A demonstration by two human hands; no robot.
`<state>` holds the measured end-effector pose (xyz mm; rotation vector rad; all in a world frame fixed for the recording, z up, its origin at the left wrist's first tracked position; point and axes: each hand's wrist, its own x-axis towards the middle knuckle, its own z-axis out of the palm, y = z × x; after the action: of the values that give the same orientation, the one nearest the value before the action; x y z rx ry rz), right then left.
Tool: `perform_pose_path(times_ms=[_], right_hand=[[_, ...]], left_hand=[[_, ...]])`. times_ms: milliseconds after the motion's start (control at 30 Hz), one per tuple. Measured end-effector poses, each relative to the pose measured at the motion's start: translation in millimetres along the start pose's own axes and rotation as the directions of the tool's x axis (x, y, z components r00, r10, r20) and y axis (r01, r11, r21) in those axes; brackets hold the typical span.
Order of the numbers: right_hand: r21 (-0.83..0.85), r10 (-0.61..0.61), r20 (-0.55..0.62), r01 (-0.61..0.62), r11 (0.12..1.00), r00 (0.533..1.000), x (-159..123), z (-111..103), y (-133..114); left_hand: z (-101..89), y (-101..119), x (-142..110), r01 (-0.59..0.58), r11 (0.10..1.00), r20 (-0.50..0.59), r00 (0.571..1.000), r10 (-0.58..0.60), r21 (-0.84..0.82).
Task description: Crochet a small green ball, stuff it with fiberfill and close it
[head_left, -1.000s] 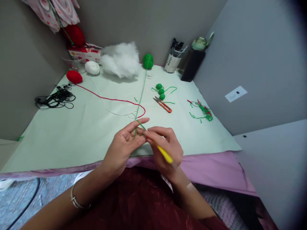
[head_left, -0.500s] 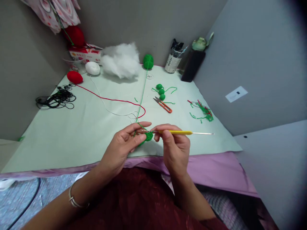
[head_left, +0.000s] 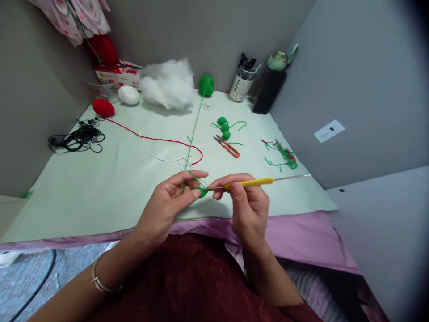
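Observation:
My left hand pinches a small green crochet piece between thumb and fingers, just above the table's front edge. Green yarn runs from its raised fingers back to a green yarn ball by the wall. In my right hand is a crochet hook with a yellow handle, held like a pen. The hook's thin tip reaches the top of the green piece; whether it sits inside a stitch I cannot tell. Its other metal end sticks out to the right.
Orange-handled thread snips lie beyond my hands, beside small green crocheted balls. Yarn scraps are at the right. White stuffing, a white yarn ball, a red one and tangled black cord are farther left.
My right hand has moved slightly right, and the hook now tilts with its far end higher. My left hand has shifted a little left, and less of the green piece shows.

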<state>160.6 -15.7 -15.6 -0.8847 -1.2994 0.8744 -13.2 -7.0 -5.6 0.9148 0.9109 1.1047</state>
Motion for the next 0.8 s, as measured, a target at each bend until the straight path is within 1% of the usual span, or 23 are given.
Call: perform_pose_path(times_ms=[100,167,233,300,367,400,433,467,500,533,567,600,633,667,700,733,800], right_hand=[[-0.125,-0.083,0.034,0.087,0.988,0.996,-2.4,0.6,-2.8],[-0.217,-0.201,0.070,0.212,0.953,0.977,-3.7,2.6,-2.3],[-0.305,-0.352,0.127,0.374,0.876,0.927,-5.0,4.9,-0.1],[-0.404,-0.466,0.193,0.503,0.764,0.864,-6.6,6.6,2.8],[-0.510,-0.521,0.241,0.564,0.650,0.819,-8.4,7.0,5.1],[-0.557,-0.532,0.258,0.574,0.600,0.806,-9.3,6.7,5.7],[-0.592,-0.537,0.274,0.580,0.560,0.798,-9.9,6.4,5.9],[-0.606,-0.540,0.282,0.584,0.540,0.793,-10.3,6.0,5.6],[-0.599,-0.542,0.273,0.581,0.551,0.795,-10.1,5.9,5.0],[-0.571,-0.531,0.239,0.560,0.601,0.813,-9.5,6.0,4.0],[-0.515,-0.501,0.183,0.516,0.684,0.846,-8.4,6.6,2.9],[-0.433,-0.451,0.103,0.448,0.782,0.887,-6.9,7.6,1.7],[-0.329,-0.376,0.019,0.361,0.873,0.927,-5.0,8.9,0.5],[-0.215,-0.288,-0.048,0.271,0.938,0.957,-3.0,10.4,-0.6],[-0.107,-0.204,-0.094,0.194,0.975,0.974,-0.9,12.1,-1.7],[-0.017,-0.137,-0.120,0.136,0.991,0.983,1.2,13.8,-2.6],[0.103,-0.048,-0.132,0.061,0.993,0.990,5.1,16.9,-4.3]], left_hand=[[-0.2,0.1,-1.3,-0.044,0.994,-0.031,0.998,0.048,0.097],[1.6,1.1,-2.7,-0.082,0.977,-0.067,0.993,0.097,0.196],[4.7,2.2,-4.3,-0.121,0.955,-0.100,0.983,0.153,0.272],[8.2,3.3,-5.7,-0.147,0.946,-0.121,0.975,0.189,0.289],[10.8,4.5,-6.2,-0.134,0.970,-0.124,0.979,0.161,0.204],[11.4,5.2,-5.9,-0.098,0.988,-0.111,0.988,0.111,0.116],[11.5,6.1,-5.3,-0.039,0.999,-0.081,0.996,0.039,0.011],[11.0,7.2,-4.4,0.039,0.995,-0.038,0.998,-0.042,-0.096],[9.9,8.4,-3.4,0.120,0.975,0.011,0.993,-0.120,-0.188],[8.4,9.6,-2.3,0.186,0.948,0.052,0.983,-0.179,-0.256],[6.6,11.0,-1.2,0.232,0.926,0.078,0.973,-0.218,-0.298],[4.7,12.4,-0.3,0.249,0.913,0.086,0.969,-0.233,-0.322],[2.8,13.9,0.4,0.246,0.910,0.082,0.969,-0.232,-0.334],[0.9,15.6,0.9,0.233,0.912,0.073,0.972,-0.221,-0.338],[-0.8,17.4,1.2,0.218,0.917,0.067,0.976,-0.208,-0.333],[-2.4,19.4,1.4,0.203,0.924,0.060,0.979,-0.194,-0.323],[-4.5,23.3,1.1,0.176,0.938,0.045,0.984,-0.170,-0.297]])
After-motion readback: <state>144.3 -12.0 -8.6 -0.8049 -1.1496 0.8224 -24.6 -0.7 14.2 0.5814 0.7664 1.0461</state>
